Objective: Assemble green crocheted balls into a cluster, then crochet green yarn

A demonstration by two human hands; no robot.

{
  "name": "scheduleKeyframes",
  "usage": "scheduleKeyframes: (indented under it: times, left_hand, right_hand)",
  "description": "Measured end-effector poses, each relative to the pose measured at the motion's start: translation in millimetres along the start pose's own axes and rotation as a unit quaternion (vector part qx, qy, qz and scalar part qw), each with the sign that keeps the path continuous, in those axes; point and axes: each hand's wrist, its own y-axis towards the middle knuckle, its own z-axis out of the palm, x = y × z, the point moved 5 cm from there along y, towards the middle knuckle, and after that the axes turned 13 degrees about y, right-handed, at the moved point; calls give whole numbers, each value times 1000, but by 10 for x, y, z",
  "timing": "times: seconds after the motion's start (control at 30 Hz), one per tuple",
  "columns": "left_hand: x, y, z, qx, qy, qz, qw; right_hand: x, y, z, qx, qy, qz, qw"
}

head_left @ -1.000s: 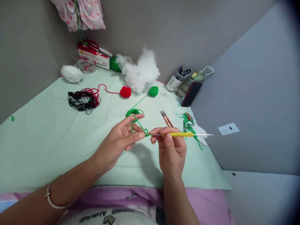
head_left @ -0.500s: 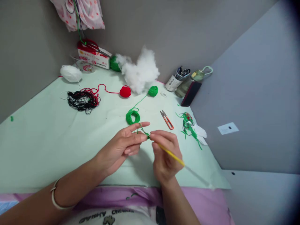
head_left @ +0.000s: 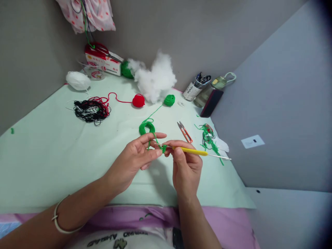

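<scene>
My right hand is closed round a yellow-handled crochet hook that lies almost level, its tip pointing left into a small green stitch. My left hand pinches that green yarn between thumb and fingers, with the strand looped over the forefinger. From there the yarn runs back to a loose green coil on the pale green mat and on to a small green ball.
Red snips lie just beyond my right hand, green yarn scraps to their right. Farther back sit a red ball, a black-and-red tangle, white stuffing, a white ball, a box, a jar and bottle.
The hook swung down toward me half a second ago and has come back to nearly level. Both hands stay together over the mat, the left still pinching the yarn.
</scene>
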Motion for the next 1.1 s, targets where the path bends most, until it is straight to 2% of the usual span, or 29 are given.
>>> scheduleKeyframes:
  times: [0.47, 0.77, 1.1]
  left_hand:
    - [-1, 28, -23, -17, 34, 4, 999]
    - [8, 22, -73, -33, 21, 9, 999]
    - [-7, 28, -75, -19, 42, 9, 999]
  right_hand:
    - [15, 18, 6, 18, 6, -18, 1000]
    - [49, 26, -30, -5, 11, -23, 1000]
    - [65, 33, -48, -26, 21, -33, 999]
